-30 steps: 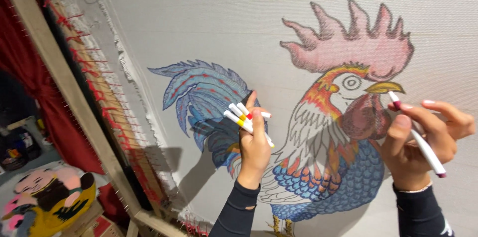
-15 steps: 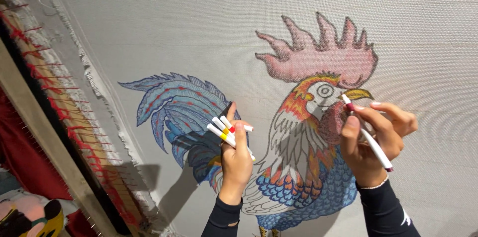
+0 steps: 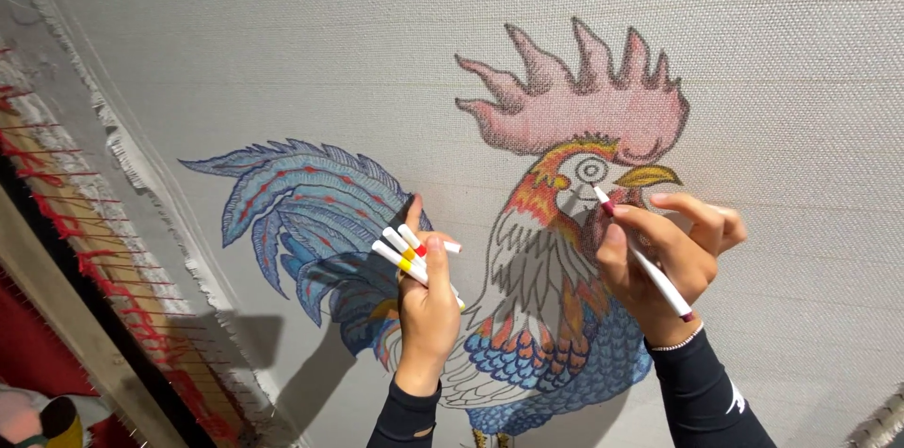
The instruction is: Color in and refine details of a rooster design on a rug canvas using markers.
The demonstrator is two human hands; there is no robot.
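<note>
We see both black-sleeved arms raised, our left hand (image 3: 428, 311) a loose fist with the thumb up, our right hand (image 3: 669, 255) curled, fingers pinched together.

I see a white marker (image 3: 645, 264) with a reddish tip slanting from its rear end at five o'clock up to eleven, its tip touching the rooster drawing (image 3: 527, 250) at the wattle just below the yellow beak. A bundle of white markers (image 3: 410, 255) with red and yellow bands lies at nine o'clock from it, fanned over the blue tail feathers, caps toward ten o'clock.
</note>
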